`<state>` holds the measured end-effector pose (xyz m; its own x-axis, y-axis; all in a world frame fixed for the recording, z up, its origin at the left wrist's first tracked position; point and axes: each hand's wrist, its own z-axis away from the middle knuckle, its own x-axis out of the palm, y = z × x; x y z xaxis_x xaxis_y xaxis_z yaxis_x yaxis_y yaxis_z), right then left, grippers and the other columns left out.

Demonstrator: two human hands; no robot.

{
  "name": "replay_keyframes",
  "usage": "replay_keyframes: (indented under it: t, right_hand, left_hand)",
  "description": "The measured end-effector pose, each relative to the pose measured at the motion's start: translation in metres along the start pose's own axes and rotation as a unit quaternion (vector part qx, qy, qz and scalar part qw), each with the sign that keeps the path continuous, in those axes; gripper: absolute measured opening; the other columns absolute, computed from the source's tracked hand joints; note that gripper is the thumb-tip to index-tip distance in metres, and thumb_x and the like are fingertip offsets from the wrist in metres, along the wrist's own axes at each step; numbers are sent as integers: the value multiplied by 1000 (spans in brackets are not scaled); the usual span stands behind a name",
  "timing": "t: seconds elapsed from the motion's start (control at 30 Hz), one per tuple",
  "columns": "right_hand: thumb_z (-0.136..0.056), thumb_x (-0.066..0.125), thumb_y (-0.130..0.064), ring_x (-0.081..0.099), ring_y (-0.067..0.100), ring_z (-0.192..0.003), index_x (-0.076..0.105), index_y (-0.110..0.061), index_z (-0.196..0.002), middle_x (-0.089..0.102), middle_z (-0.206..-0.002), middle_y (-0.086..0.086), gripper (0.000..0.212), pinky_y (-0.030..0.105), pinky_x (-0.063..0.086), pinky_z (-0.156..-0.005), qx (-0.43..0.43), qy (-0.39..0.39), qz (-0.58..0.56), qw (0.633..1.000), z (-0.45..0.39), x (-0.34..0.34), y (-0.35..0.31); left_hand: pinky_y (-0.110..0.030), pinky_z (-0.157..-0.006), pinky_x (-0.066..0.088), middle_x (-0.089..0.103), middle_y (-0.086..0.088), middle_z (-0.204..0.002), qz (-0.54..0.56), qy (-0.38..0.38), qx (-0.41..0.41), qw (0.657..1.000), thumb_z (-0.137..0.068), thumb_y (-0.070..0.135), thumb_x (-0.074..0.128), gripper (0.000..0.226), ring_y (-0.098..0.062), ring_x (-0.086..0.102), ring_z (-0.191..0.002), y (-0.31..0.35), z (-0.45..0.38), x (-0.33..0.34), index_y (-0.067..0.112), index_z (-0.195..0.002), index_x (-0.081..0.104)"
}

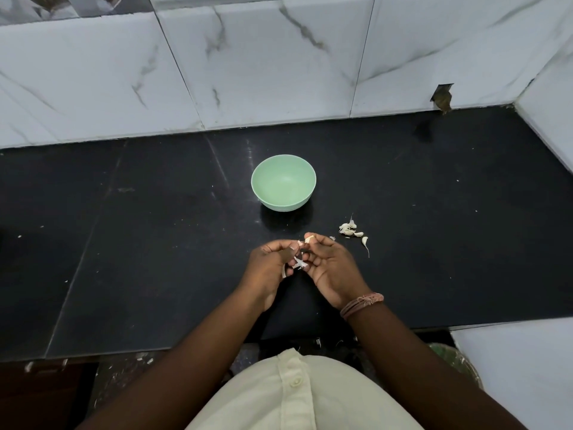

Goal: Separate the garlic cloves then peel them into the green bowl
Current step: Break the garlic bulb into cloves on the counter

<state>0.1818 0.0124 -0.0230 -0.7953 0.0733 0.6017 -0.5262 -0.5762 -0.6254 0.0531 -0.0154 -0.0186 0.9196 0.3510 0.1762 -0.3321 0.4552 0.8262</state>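
The green bowl (pixel 283 182) stands on the black counter, with nothing visible inside it. Just in front of the bowl my two hands meet above the counter. My right hand (pixel 330 268) pinches a garlic clove (pixel 308 239) at its fingertips. My left hand (pixel 270 268) has its fingers curled round bits of papery garlic skin (pixel 298 262) between the two hands. A small pile of separated cloves (pixel 349 229) lies on the counter to the right of my hands, with one more clove (pixel 365 241) beside it.
The black counter (pixel 155 243) runs left and right, backed by a marble-tiled wall (pixel 248 72). A white side wall (pixel 552 125) closes the right end. A small broken hole (pixel 442 97) shows in the tiles at back right. Skin scraps lie on the floor near the counter's front edge.
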Motion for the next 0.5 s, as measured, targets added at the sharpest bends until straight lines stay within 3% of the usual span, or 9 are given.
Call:
replay_keyframes:
  t: [0.13, 0.2, 0.27, 0.37, 0.43, 0.5]
  right_hand:
    - [-100, 55, 1, 68, 17, -71, 63, -5, -98, 72, -84, 11, 10, 27, 58, -66, -54, 86, 7, 995, -3, -14, -8]
    - [-98, 62, -1, 65, 17, -65, 63, -7, -95, 70, -79, 9, 7, 24, 56, -58, -113, 155, 80, 978, -4, -26, -18]
    - [-94, 69, -6, 62, 16, -62, 65, -11, -91, 69, -77, 8, 7, 26, 55, -54, -166, 246, 219, 929, -10, -47, -27]
    - [-88, 74, -20, 68, 20, -69, 68, -23, -84, 71, -79, 3, 8, 44, 61, -68, -201, 327, 369, 846, -16, -67, -36]
    - [-89, 73, -20, 71, 22, -70, 70, -23, -84, 70, -75, -1, 6, 43, 61, -71, -208, 332, 391, 833, -16, -68, -38]
    - [-90, 71, -18, 72, 20, -71, 74, -16, -92, 70, -75, -6, 5, 35, 60, -73, -213, 326, 401, 829, -17, -63, -37]
  left_hand:
    - [-19, -54, 41, 73, -3, -81, -14, 45, -5, 999, -89, 1, 70, 13, -6, 52, -57, -1, -5, 0, 8, -96, 78]
    - [-18, -53, 41, 72, -1, -79, -39, 65, -14, 997, -91, 4, 70, 12, -4, 52, -55, -1, -7, 0, 11, -97, 76]
    - [-18, -53, 40, 68, 1, -76, -46, 72, -29, 996, -95, 13, 68, 7, -3, 50, -52, -2, -9, 1, 12, -98, 73]
    - [-20, -51, 42, 63, -2, -78, -19, 69, -52, 996, -99, 10, 56, 12, -9, 49, -57, 1, -9, 7, 8, -106, 66]
    - [-21, -53, 49, 61, -9, -84, 71, 38, -91, 993, -97, 3, 40, 25, -15, 52, -62, 6, -7, 10, 2, -110, 61]
    - [-26, -66, 57, 63, -16, -94, 139, 6, -115, 984, -91, 0, 31, 35, -22, 58, -72, 10, -4, 9, -3, -108, 61]
